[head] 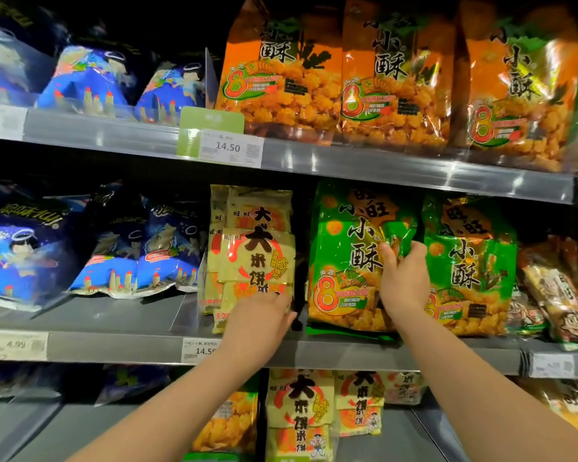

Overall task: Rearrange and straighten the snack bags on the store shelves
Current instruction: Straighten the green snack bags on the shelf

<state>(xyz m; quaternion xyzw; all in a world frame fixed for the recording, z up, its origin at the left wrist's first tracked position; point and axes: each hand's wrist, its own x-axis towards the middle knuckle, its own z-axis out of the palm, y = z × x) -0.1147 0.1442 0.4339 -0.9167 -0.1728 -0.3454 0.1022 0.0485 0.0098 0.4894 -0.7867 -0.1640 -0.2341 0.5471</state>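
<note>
From the head camera we're looking at the middle shelf, both arms reaching in. Our right hand (403,282) is closed around the right edge of the glossy green-and-orange plastic snack bag (351,258), thumb on the front face and the other fingers wrapped behind the crinkled side seam, so it's a proper grip and not just a touch. That bag stands upright on the grey metal middle shelf (121,346), long axis vertical, printed front facing us, its top leaning a bit to the right toward a second green snack bag (471,261) standing just beside it.

Our left hand (261,316) is lower and further left, fingers held loosely together and curled, resting against the bottom of the pale yellow rice-cracker pack with the red circle (252,258). Looks like it's pressing or steadying the pack rather than gripping it, but the fingertips are blurred so we can't really tell. That pack stands upright too, front facing out, with more of the same stacked behind it.

Further left on that shelf, blue cartoon-printed snack bags (137,258) lie slumped back. Up top there's a row of orange snack bags (391,78) standing upright, and a white-and-green price tag reading 14.50 (226,145) is clipped to the upper shelf edge.
</note>
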